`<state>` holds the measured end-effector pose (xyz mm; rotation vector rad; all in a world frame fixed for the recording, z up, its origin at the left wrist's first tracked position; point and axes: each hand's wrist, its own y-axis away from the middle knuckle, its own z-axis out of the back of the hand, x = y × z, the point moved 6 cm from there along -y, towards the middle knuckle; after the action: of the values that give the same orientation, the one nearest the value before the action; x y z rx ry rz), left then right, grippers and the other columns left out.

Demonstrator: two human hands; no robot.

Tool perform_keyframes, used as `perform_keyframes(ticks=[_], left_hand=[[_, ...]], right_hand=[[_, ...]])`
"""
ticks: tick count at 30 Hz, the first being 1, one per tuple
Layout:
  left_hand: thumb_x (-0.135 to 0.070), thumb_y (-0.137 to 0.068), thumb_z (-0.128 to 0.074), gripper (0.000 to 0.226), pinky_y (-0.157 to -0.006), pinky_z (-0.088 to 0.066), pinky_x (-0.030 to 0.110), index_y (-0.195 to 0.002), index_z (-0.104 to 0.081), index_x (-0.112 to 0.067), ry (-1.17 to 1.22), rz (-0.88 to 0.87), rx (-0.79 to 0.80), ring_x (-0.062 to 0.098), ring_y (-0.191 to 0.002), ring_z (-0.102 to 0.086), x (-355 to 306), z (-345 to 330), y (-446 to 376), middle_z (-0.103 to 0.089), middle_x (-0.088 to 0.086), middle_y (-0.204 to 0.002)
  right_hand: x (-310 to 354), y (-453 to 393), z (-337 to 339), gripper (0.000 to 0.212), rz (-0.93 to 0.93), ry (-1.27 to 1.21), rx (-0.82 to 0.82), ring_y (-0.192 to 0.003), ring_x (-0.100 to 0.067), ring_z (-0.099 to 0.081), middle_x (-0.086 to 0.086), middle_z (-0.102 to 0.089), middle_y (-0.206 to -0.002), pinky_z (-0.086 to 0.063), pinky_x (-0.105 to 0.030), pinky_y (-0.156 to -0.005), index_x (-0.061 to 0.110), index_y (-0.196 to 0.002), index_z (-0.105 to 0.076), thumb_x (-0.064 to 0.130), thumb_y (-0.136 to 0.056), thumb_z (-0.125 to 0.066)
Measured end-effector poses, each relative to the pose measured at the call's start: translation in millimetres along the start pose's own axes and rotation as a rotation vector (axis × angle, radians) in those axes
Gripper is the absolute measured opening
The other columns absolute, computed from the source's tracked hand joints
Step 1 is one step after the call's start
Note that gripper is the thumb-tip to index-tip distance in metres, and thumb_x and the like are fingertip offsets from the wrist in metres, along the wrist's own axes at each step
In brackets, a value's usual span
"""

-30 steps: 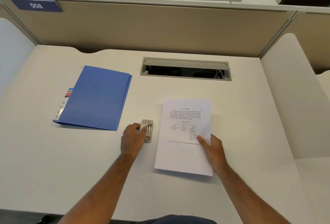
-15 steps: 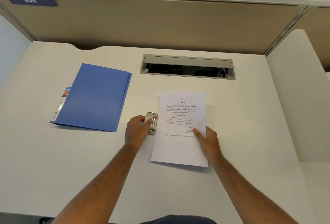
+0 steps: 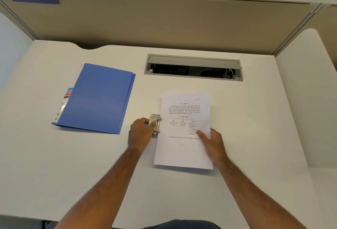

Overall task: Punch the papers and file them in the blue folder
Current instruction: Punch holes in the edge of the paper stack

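Note:
A closed blue folder (image 3: 99, 99) lies flat on the left of the white desk (image 3: 54, 164), coloured tabs sticking out of its left edge. Printed white papers (image 3: 184, 152) lie in the desk's middle, text upside down to me. A small metal hole punch (image 3: 156, 121) sits at the papers' left edge, touching or just over it. My left hand (image 3: 139, 133) grips the punch from the left. My right hand (image 3: 212, 143) holds the papers at their right edge, thumb on top.
An open grey cable tray (image 3: 193, 68) is set into the desk behind the papers. Beige partition walls (image 3: 164, 20) close off the back, and white dividers (image 3: 302, 91) stand at the right and left sides.
The punch and the papers have come together: my left hand slid the punch right, and my right hand shifted the papers left until their left edge meets it.

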<state>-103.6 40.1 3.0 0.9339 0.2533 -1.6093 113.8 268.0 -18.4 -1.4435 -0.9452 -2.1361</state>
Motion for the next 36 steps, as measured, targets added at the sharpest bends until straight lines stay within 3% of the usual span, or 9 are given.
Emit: perform_keyframes(ticks=[6,10,18,23,26,30,36], left_hand=[[-0.051,-0.094,-0.068,0.031,-0.060,-0.046,0.022,-0.095,-0.071,-0.021,0.001,0.001,-0.004,0.007,-0.078,-0.066,-0.6,0.4,2.5,-0.071,-0.008,-0.092],[-0.051,-0.094,-0.067,0.031,-0.057,-0.044,0.020,-0.096,-0.071,-0.020,-0.020,-0.017,0.002,0.008,-0.077,-0.067,-0.8,-0.7,2.1,-0.072,-0.006,-0.092],[-0.052,-0.094,-0.067,0.031,-0.059,-0.044,0.020,-0.096,-0.069,-0.021,-0.035,-0.033,0.011,0.008,-0.079,-0.065,3.0,-1.6,-2.0,-0.069,-0.006,-0.094],[-0.052,-0.094,-0.067,0.031,-0.070,-0.056,0.028,-0.096,-0.070,-0.021,-0.032,-0.035,0.017,0.011,-0.082,-0.067,6.5,-3.1,-6.6,-0.070,-0.005,-0.094],[-0.054,-0.093,-0.068,0.031,-0.076,-0.060,0.034,-0.096,-0.069,-0.023,-0.022,-0.041,0.021,0.012,-0.084,-0.068,10.2,-4.9,-8.8,-0.070,-0.005,-0.096],[-0.053,-0.092,-0.069,0.028,-0.073,-0.057,0.029,-0.094,-0.068,-0.026,-0.011,-0.036,0.026,0.010,-0.085,-0.067,10.5,-4.5,-8.5,-0.070,-0.006,-0.098],[-0.051,-0.092,-0.070,0.026,-0.066,-0.051,0.025,-0.092,-0.069,-0.025,0.012,-0.033,0.032,0.011,-0.085,-0.067,8.2,-3.3,-6.7,-0.069,-0.008,-0.095]], right_hand=[[-0.5,0.3,-7.7,0.017,0.000,0.013,0.008,-0.100,0.003,-0.072,0.023,-0.075,-0.109,-0.053,-0.015,-0.082,0.029,-0.115,-0.070,0.027,-0.099,-0.070],[0.8,0.4,-11.2,0.024,0.010,0.021,0.003,-0.102,0.003,-0.071,0.019,-0.075,-0.113,-0.053,-0.018,-0.085,0.023,-0.122,-0.071,0.028,-0.099,-0.070],[6.2,1.2,-12.2,0.016,0.007,0.021,0.028,-0.098,0.006,-0.072,0.032,-0.074,-0.105,-0.052,-0.008,-0.076,0.031,-0.115,-0.069,0.024,-0.100,-0.068],[4.3,0.0,-8.6,0.022,0.016,0.074,0.065,-0.100,-0.001,-0.073,0.019,-0.077,-0.111,-0.057,-0.026,-0.085,0.024,-0.121,-0.071,0.031,-0.100,-0.068],[7.3,-0.8,-8.2,0.025,0.028,0.080,0.062,-0.103,-0.002,-0.073,0.017,-0.076,-0.115,-0.056,-0.027,-0.089,0.024,-0.123,-0.070,0.032,-0.099,-0.069],[9.7,-2.8,-10.2,0.021,-0.008,0.028,0.074,-0.098,-0.005,-0.075,0.016,-0.078,-0.110,-0.058,-0.029,-0.083,0.024,-0.119,-0.072,0.030,-0.099,-0.069],[9.0,-9.2,-1.4,0.024,-0.017,0.046,0.068,-0.099,-0.005,-0.075,0.017,-0.078,-0.110,-0.059,-0.034,-0.087,0.023,-0.119,-0.073,0.032,-0.097,-0.071]])
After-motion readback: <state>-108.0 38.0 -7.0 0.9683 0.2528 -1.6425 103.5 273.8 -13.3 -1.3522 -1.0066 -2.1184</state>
